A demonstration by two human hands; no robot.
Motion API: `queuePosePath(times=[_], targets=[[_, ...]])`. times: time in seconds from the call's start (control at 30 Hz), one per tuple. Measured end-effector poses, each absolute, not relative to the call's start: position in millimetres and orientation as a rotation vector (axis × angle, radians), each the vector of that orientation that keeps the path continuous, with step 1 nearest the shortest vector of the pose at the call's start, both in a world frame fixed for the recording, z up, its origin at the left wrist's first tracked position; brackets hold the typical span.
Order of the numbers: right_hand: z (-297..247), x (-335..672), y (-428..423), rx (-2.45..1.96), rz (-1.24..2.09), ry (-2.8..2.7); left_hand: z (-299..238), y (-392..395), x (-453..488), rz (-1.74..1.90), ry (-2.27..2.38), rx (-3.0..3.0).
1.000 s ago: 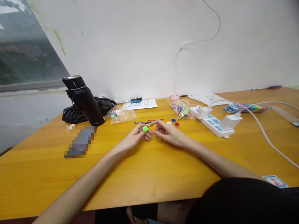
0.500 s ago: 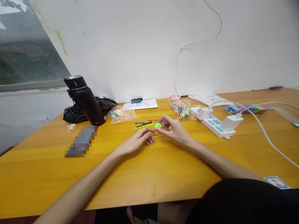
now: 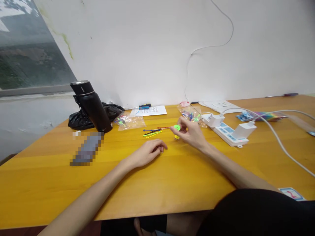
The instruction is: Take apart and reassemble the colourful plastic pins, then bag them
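Note:
Thumb and fingers of my right hand (image 3: 190, 132) pinch a small bright green plastic disc (image 3: 177, 127), held up over the table. A yellow round piece (image 3: 176, 137) shows just below that hand; whether it is held too I cannot tell. My left hand (image 3: 149, 153) rests low over the wood, fingers loosely bent and thumb a little apart, with nothing seen in it. Beyond it lie several thin plastic sticks with pointed ends (image 3: 152, 132), in blue, black, green and yellow. A red stick (image 3: 162, 127) lies by them, pointing toward my right hand.
A black flask (image 3: 92, 109) stands left beside a black plastic bag (image 3: 113, 110), with a blurred phone-like slab (image 3: 88, 148) in front. Clear bags of coloured parts (image 3: 131, 122) lie further back. On the right, a white power strip (image 3: 227, 132) carries chargers and a trailing cable (image 3: 275, 136).
My right hand has moved right and slightly up with the green disc, away from my left hand. The yellow piece has come into view. My left hand's fingers have drawn together somewhat.

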State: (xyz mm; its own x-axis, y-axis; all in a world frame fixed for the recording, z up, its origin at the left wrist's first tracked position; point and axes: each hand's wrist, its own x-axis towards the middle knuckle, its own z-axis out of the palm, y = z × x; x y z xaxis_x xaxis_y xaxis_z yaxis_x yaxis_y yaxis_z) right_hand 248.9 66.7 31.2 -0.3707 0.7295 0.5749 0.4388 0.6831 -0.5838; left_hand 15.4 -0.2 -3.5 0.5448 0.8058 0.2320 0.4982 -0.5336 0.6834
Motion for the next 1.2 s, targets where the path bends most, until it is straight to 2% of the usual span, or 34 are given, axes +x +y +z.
queuePosePath(times=[0.2, 0.5, 0.9, 1.2], targets=[[52, 276, 83, -1.092, 0.156, -1.791, -6, 0, 16, 0.732, 1.065, 2.227], [42, 281, 95, -1.717, -0.13, -2.091, -4, 0, 17, 0.724, 1.076, 2.225], [30, 293, 102, -2.14, -0.011, -2.28, -6, 1, 17, 0.729, 1.072, 2.212], [33, 291, 99, -2.074, -0.05, -2.256, -4, -1, 17, 0.724, 1.081, 2.225]])
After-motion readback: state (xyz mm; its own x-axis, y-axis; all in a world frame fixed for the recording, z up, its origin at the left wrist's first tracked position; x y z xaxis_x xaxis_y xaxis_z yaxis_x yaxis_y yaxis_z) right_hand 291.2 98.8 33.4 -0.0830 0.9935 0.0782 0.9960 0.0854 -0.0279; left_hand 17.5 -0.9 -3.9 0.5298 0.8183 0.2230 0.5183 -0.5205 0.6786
